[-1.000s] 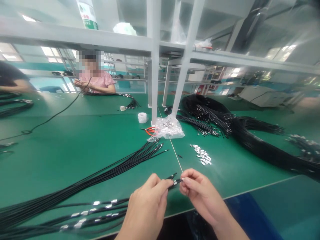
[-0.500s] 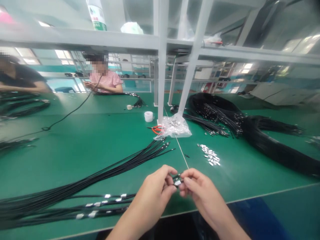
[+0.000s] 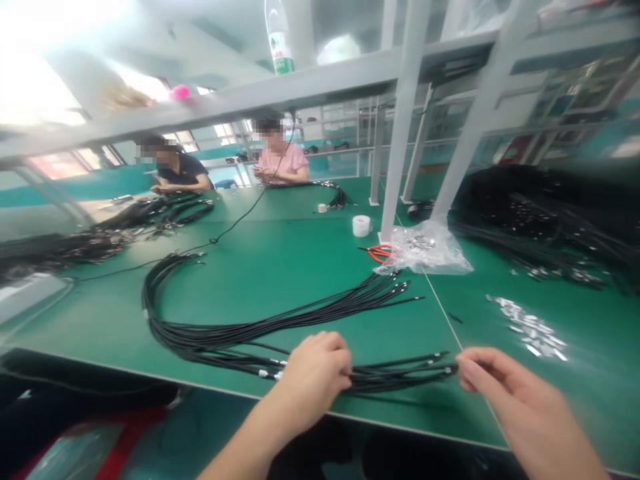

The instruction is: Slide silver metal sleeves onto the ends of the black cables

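A bundle of black cables [image 3: 210, 333] lies on the green table in a U-shaped bend, its ends pointing right. My left hand [image 3: 320, 370] is closed over the bundle's near leg, the fingers curled down round the cables. At the tips of that leg my right hand [image 3: 510, 390] pinches what looks like the end of one cable between thumb and forefinger. Small silvery pieces [image 3: 263, 374] show on the cables just left of my left hand. What lies under my left palm is hidden.
Loose silvery pieces [image 3: 533, 327] lie to the right. A clear bag [image 3: 430, 247] of small parts, red-handled pliers [image 3: 381, 253] and a white roll [image 3: 361, 226] are near the rack's post [image 3: 400, 133]. A large cable heap [image 3: 550, 220] is right. Two people [image 3: 283, 160] sit opposite.
My view has swung left. My hands, together at a small piece before, are now apart, the left over the cable bundle and the right at the cable tips.
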Demonstrator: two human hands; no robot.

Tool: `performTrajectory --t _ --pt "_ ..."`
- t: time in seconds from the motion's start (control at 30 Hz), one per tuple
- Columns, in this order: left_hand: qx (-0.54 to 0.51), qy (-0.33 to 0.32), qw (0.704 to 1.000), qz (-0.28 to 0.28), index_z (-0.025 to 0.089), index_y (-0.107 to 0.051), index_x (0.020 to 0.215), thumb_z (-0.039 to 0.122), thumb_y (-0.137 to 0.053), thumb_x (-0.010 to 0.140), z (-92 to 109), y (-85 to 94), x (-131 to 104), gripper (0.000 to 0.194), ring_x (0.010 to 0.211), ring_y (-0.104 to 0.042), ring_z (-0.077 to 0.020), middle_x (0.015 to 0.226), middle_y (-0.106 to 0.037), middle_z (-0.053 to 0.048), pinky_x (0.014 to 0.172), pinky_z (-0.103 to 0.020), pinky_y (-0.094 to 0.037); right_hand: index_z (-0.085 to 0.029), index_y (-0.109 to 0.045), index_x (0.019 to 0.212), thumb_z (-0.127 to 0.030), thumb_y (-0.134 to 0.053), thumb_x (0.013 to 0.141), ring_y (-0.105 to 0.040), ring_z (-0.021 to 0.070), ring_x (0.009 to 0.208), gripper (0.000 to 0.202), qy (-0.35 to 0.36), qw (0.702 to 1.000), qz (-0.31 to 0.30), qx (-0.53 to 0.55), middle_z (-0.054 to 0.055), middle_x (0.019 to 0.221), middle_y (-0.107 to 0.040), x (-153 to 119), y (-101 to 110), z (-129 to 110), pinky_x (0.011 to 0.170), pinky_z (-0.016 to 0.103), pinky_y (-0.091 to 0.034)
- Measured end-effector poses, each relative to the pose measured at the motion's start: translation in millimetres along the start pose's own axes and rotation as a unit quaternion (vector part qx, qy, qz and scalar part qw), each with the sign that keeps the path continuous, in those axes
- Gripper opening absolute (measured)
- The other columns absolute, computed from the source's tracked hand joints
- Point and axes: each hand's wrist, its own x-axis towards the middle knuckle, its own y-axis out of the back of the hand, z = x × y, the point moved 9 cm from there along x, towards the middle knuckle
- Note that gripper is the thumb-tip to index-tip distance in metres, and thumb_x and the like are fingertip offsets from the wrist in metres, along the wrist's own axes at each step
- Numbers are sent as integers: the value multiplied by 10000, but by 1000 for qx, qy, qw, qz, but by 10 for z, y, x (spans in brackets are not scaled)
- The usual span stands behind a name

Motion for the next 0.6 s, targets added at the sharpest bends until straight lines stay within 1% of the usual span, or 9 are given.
performTrajectory --t 0.07,0.13,0.2,0.27,0.33,0.4,0.47,0.5,0.6 --pt "52 46 998 7 203 -628 684 121 -578 726 -300 118 -183 105 866 -506 -182 877 -597 -12 759 -284 -366 -237 -594 667 -533 -569 680 -524 181 582 297 -10 1000 -23 -3 14 584 -549 35 -37 105 541 246 -451" --pt "105 82 991 17 219 -635 715 162 -569 742 -555 235 -248 91 872 -520 -180 858 -603 -2 747 -267 -380 -230 -590 664 -539 -552 697 -519 177 589 313 -7 999 -53 -10 13 593 -541 61 -91 196 549 250 -442" --pt "152 107 982 42 251 -634 845 236 -521 800 -723 337 -172 123 919 -531 -171 918 -613 9 754 -249 -394 -225 -597 698 -519 -549 718 -523 175 604 299 5 996 -85 -27 11 622 -552 85 -130 265 568 256 -437" --pt "184 126 971 80 247 -597 1001 263 -421 861 -804 413 4 225 980 -527 -181 1008 -609 -19 797 -268 -394 -227 -615 808 -489 -548 734 -541 179 623 280 15 995 -82 -62 12 673 -582 130 -55 309 589 267 -439" --pt "196 137 965 112 193 -581 1050 241 -359 874 -822 444 201 287 989 -535 -222 1025 -611 -80 821 -319 -387 -226 -606 936 -457 -522 757 -569 187 650 304 22 993 -29 -115 20 727 -612 209 178 320 608 277 -447" --pt "198 136 963 120 169 -611 976 240 -365 857 -838 432 366 281 907 -576 -253 958 -635 -109 760 -341 -401 -215 -594 967 -422 -475 788 -590 188 675 298 29 983 39 -176 29 763 -635 312 496 307 628 280 -453" --pt "183 131 968 110 209 -627 842 267 -370 851 -919 411 483 263 774 -612 -233 877 -663 -74 636 -298 -403 -207 -599 903 -386 -444 808 -601 187 702 255 30 970 89 -226 31 773 -649 435 812 311 648 277 -451" --pt "165 146 969 110 238 -618 819 293 -373 852 -1011 423 514 253 734 -619 -213 858 -674 -35 598 -270 -391 -206 -600 868 -370 -439 813 -602 185 707 237 28 963 106 -247 27 769 -652 505 950 324 653 275 -446" --pt "76 195 969 135 277 -584 837 338 -442 807 -1278 519 543 157 711 -621 -165 765 -685 79 607 -206 -382 -207 -598 796 -308 -439 830 -589 171 709 192 19 947 122 -297 13 753 -645 744 1193 393 660 270 -431"
